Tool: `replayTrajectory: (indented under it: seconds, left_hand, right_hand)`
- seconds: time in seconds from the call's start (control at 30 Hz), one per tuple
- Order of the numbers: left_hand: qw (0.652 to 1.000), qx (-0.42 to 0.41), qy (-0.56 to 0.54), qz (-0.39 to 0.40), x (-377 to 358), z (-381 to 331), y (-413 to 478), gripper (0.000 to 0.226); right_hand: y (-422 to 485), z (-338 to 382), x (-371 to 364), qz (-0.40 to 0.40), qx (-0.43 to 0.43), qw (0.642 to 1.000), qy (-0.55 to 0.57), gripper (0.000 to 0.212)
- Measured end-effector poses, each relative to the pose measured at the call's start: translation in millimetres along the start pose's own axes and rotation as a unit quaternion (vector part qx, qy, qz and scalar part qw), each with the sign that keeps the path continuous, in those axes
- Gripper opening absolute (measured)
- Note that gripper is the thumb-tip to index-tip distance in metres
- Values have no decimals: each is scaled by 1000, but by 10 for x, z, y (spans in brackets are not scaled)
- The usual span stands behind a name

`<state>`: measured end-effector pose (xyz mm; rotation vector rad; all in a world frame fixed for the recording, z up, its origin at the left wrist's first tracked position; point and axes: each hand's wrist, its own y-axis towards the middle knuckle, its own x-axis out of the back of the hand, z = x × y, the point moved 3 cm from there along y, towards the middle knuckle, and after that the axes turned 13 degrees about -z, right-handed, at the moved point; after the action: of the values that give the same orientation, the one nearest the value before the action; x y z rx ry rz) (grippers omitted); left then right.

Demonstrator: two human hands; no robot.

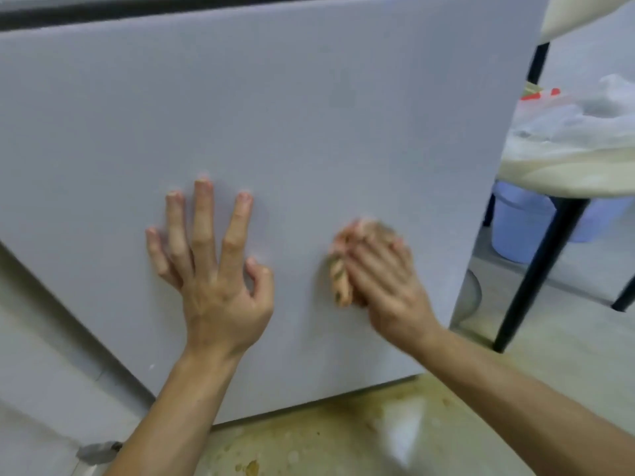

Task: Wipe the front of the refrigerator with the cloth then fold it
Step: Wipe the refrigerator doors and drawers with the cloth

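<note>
head view: left hand (209, 269) spreads its fingers (202, 214) wide on the refrigerator (309, 115) door, likely bracing; right hand (381, 273) presses the bunched cloth (340, 280) low on it, blurred, fingers seemingly holding it mid-wipe.

Head view looks forward and down, close to the refrigerator front (275, 115); tilted.
</note>
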<state>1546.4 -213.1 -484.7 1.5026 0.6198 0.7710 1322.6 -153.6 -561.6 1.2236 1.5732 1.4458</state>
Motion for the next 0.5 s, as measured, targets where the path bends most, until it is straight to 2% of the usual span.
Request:
replayTrajectory:
  seconds: [0.07,0.13,0.23,0.3,0.37,0.43,0.5]
  left_hand:
    - [1000,-10,-8,-3,-32,-88,-1,78]
    - [1000,-19,-17,-1,-70,-207,-22,76]
    - [999,-37,-27,22,-143,-398,-139,74]
    - [998,-40,-26,29,-185,-509,-214,74]
    - [999,-30,-26,30,-216,-564,-221,77]
    - [999,-22,-26,28,-231,-592,-202,81]
    - [999,-20,-23,30,-228,-604,-212,82]
  right_hand:
    - [-800,-7,125,153,54,987,-15,54]
    - [-1295,-83,318,259,97,960,-28,70]
    - [-1404,-246,477,308,114,944,-32,76]
    - [-1168,-399,507,255,51,965,-22,76]
    - [-713,-598,533,121,-53,991,-24,62]
    - [-127,-741,548,10,-142,990,-18,52]
    - [473,-832,541,-68,-222,973,9,55]
